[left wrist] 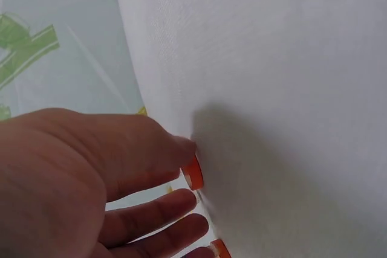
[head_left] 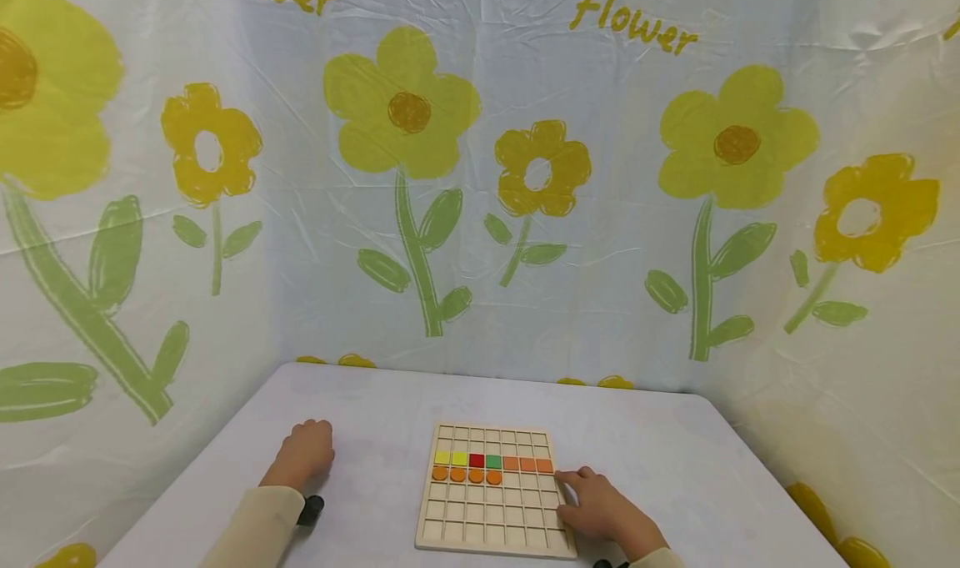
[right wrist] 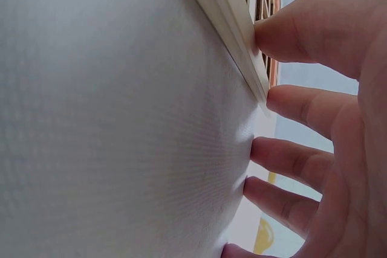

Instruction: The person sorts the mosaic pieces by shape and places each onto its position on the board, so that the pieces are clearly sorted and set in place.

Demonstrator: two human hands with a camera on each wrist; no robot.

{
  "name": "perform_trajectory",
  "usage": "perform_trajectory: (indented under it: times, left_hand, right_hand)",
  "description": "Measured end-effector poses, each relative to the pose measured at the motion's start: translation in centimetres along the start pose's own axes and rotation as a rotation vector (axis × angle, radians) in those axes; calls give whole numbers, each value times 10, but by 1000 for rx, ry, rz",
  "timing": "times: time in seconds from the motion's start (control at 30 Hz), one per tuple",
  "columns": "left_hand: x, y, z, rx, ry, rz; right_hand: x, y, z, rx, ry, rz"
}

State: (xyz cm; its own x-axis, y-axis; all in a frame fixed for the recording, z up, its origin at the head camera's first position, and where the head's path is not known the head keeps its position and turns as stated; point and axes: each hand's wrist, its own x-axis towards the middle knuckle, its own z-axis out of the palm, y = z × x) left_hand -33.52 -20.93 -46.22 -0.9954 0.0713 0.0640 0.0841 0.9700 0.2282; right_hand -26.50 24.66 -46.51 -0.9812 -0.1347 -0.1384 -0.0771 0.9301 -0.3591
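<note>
On the table, the left hand (head_left: 303, 454) is left of the wooden grid board (head_left: 492, 513). The left wrist view shows an orange disc (left wrist: 194, 175) pinched between its thumb tip and nearest fingertip. A second orange disc (left wrist: 221, 248) shows by the lower fingers. At the board's right edge rests the right hand (head_left: 600, 504), its thumb and index fingertip touching the rim and its other fingers spread along the tabletop. One row of the board holds coloured squares: two yellow, one red, one green (head_left: 493, 461) and three orange. Several orange discs (head_left: 476, 475) sit in the row below.
White cloth covers the table (head_left: 360, 409), whose far edge meets a hanging flower-printed curtain (head_left: 480, 301). The same curtain closes in the left and right sides. A dark wrist camera (head_left: 311, 510) is strapped at the left cuff.
</note>
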Motion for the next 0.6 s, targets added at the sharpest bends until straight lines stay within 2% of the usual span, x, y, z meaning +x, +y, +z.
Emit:
perform_trajectory:
  times: [0.23,0.37,0.5,0.6]
  left_hand:
    - [2,-2,3,1,38,48]
    - [5,-4,3,-6,34,60]
    - [6,-4,2,-46,-2,30]
    - [7,-3,0,-113,-40,-15]
  right_hand:
    - [0,0,1,-4,6,-2]
    - [1,1,0,-4,12,-13]
    - [2,2,1,-1,2,-6]
    - [3,2,2,1,-4,4]
